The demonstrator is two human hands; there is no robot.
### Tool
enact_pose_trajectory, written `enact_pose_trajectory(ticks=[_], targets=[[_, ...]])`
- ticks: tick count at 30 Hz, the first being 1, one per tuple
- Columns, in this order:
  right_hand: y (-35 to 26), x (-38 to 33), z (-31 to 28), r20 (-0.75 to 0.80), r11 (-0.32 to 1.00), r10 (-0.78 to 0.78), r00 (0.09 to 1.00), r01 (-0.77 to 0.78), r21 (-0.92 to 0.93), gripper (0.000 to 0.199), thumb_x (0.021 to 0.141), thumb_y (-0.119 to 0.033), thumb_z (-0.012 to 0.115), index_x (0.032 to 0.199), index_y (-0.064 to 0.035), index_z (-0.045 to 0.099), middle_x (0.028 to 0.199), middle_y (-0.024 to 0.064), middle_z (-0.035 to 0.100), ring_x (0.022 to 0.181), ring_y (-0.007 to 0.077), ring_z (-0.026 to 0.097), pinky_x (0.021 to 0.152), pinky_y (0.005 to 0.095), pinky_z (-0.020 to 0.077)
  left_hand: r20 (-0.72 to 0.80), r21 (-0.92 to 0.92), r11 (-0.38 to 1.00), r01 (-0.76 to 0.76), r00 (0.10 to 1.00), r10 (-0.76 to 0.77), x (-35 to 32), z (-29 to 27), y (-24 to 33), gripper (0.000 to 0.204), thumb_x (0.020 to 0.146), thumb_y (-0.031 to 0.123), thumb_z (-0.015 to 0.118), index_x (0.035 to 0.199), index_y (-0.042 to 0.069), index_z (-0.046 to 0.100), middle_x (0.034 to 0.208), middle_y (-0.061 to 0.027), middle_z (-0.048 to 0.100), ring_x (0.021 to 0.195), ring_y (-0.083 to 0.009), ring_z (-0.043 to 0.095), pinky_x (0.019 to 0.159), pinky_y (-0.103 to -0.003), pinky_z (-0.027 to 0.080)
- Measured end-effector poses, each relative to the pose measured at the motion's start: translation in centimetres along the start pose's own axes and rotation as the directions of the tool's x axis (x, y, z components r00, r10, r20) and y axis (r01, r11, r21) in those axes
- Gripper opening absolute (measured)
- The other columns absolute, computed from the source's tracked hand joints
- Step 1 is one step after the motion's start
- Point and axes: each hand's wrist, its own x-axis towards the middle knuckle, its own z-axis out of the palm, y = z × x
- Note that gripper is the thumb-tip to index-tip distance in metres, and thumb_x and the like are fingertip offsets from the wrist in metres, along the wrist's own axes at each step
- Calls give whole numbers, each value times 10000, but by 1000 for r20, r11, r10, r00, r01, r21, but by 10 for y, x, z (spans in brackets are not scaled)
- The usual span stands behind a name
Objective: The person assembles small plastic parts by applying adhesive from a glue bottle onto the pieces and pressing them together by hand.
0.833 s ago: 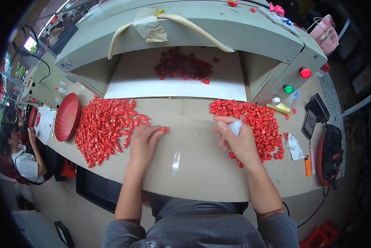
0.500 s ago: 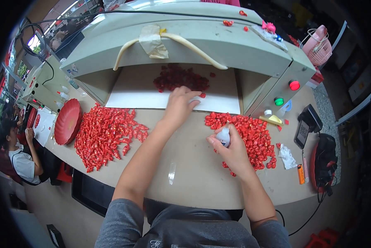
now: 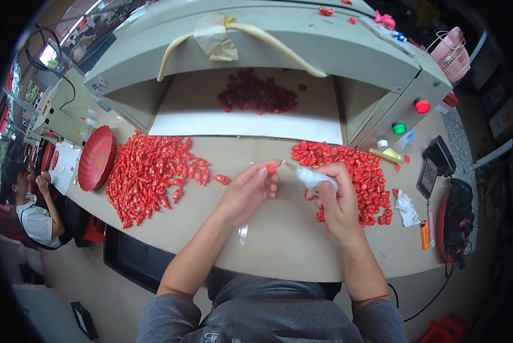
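My left hand (image 3: 246, 191) is closed in a pinch on a small red piece (image 3: 270, 170) over the middle of the table. In my right hand (image 3: 341, 206) is a small white squeeze bottle (image 3: 310, 178), tilted so that its thin nozzle points left at the red piece, a short gap apart. Behind the right hand spreads a heap of rounded red pieces (image 3: 366, 186). On the left lies a heap of glossy red figure-like pieces (image 3: 148, 171), with one single piece (image 3: 221, 179) apart from it. Several dark red pieces (image 3: 256, 94) sit inside the grey booth.
The grey booth (image 3: 130, 63) stands at the back with a white sheet (image 3: 210, 123) on its floor. A red dish (image 3: 96, 160) is at the left. Crumpled tissue (image 3: 406, 208), an orange lighter (image 3: 424, 234) and a small display device (image 3: 430, 174) lie right. Another person (image 3: 36, 211) sits far left.
My left hand has come out of the booth toward me with a red piece. The bottle has turned from upright to pointing left. A single piece now shows beside the left heap.
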Motion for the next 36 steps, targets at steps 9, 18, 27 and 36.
enact_pose_trajectory(ticks=[9, 18, 27, 36], targets=[[8, -5, 14, -54, 943, -205, 977, 182, -278, 286, 822, -236, 759, 903, -19, 591, 786, 39, 605, 704, 97, 567, 605, 237, 440, 19, -452, 889, 77, 997, -77, -34, -13, -24, 218, 995, 286, 495, 1066, 94, 570, 875, -10, 583, 814, -115, 536, 755, -286, 467], [9, -6, 23, 47, 825, -260, 965, 246, -509, 270, 768, -206, 785, 901, -38, 620, 795, 89, 614, 682, 217, 608, 596, 302, 463, 45, -553, 815, 175, 983, -181, -34, -11, -27, 232, 1002, 330, 470, 975, 119, 561, 771, 16, 519, 743, -109, 474, 695, -267, 417], [12, -4, 24, 51, 825, -258, 965, 247, -509, 243, 773, -171, 777, 897, -34, 620, 808, 89, 618, 700, 218, 613, 607, 306, 467, 59, -550, 812, 194, 979, -194, -33, -10, -26, 234, 1003, 336, 465, 958, 124, 552, 777, 23, 512, 743, -105, 470, 690, -264, 417], [10, -4, 25, 52, 822, -247, 968, 238, -517, 229, 772, -152, 774, 890, -32, 619, 810, 84, 621, 708, 219, 620, 613, 307, 475, 60, -532, 825, 191, 980, -188, -34, -11, -27, 246, 1004, 341, 463, 973, 117, 559, 783, 15, 506, 745, -107, 468, 685, -269, 418]])
